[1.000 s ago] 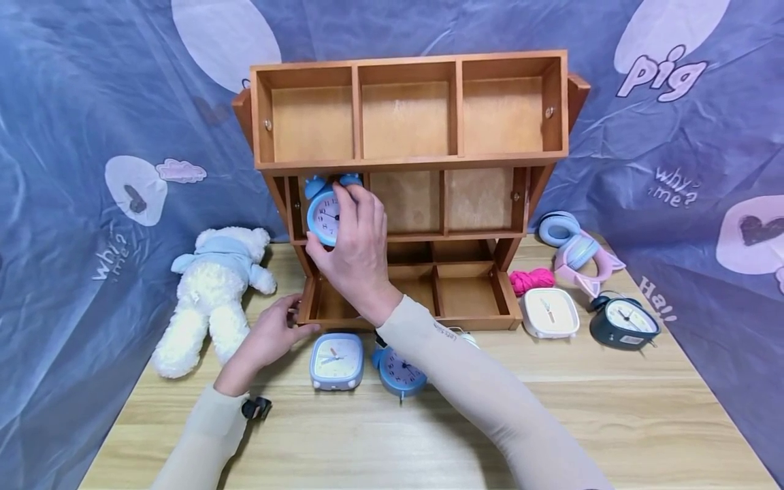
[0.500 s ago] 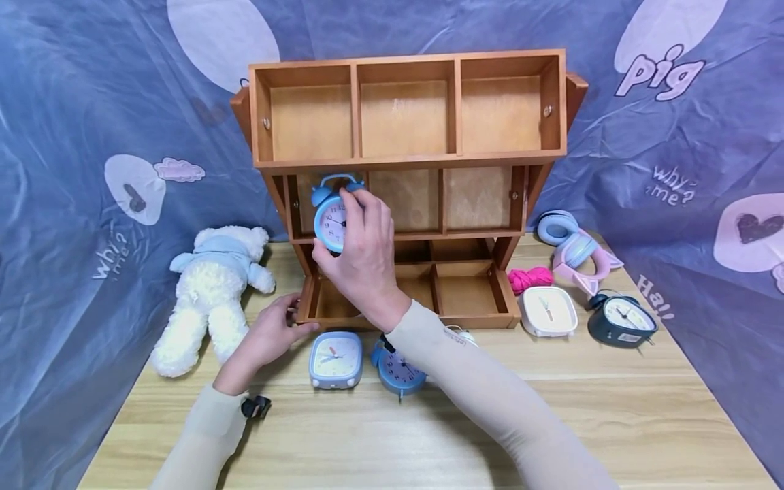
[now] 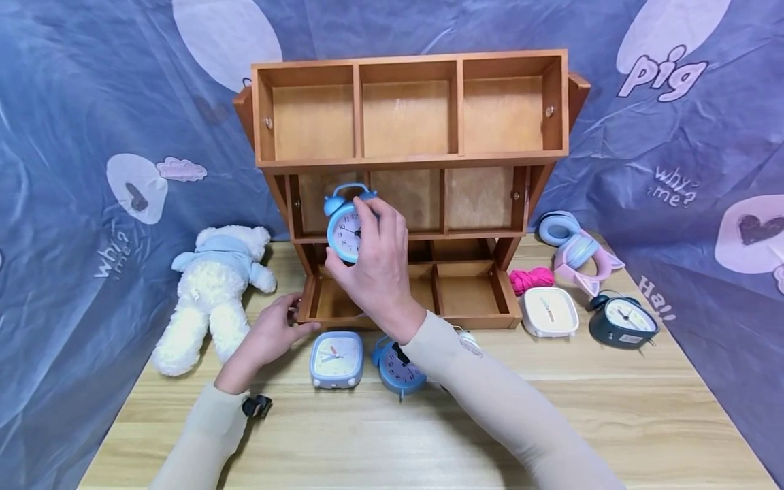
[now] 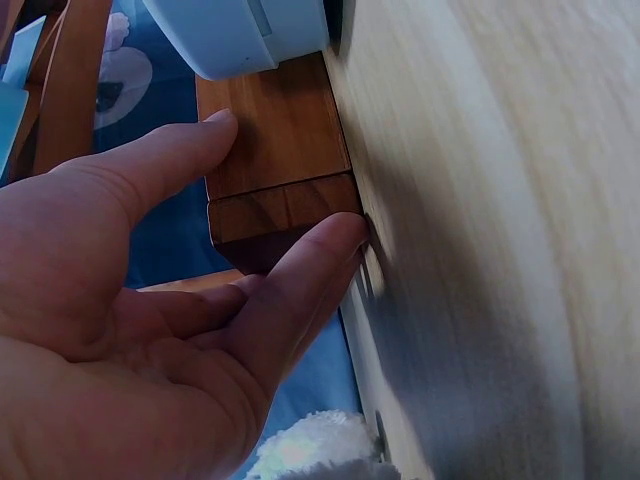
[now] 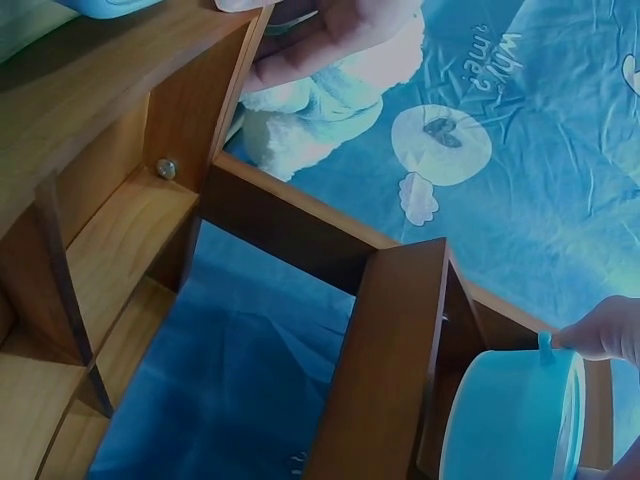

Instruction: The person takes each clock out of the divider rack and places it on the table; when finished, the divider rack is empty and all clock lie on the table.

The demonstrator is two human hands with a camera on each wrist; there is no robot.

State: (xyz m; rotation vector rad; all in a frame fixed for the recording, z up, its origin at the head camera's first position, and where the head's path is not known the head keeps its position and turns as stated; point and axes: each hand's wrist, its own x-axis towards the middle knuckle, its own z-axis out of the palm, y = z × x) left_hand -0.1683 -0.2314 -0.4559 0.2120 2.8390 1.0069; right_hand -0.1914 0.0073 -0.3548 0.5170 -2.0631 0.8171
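My right hand (image 3: 380, 269) holds a light blue twin-bell alarm clock (image 3: 343, 235), thumb at its lower side and fingertips at its upper part. This clock is upright, in front of the left part of the middle tier of a brown wooden shelf (image 3: 410, 163). In the right wrist view, the blue back of the clock (image 5: 505, 415) is beside a shelf compartment. Down at the shelf's lower left corner, my left hand (image 3: 269, 333) grips the bottom tray. The left wrist view has the thumb against the tray's front (image 4: 285, 130) and fingers around its end.
A square blue clock (image 3: 336, 359) and another blue twin-bell clock (image 3: 401, 371) are before the shelf. At left lies a white plush bear (image 3: 211, 299). At right are pink yarn (image 3: 531, 280), a white clock (image 3: 550, 312), a dark green clock (image 3: 625, 322) and cat-ear headphones (image 3: 582, 252).
My right hand has drawn the alarm clock out of the middle tier's left compartment, toward me, down and to the right. The left hand stays at the tray corner.
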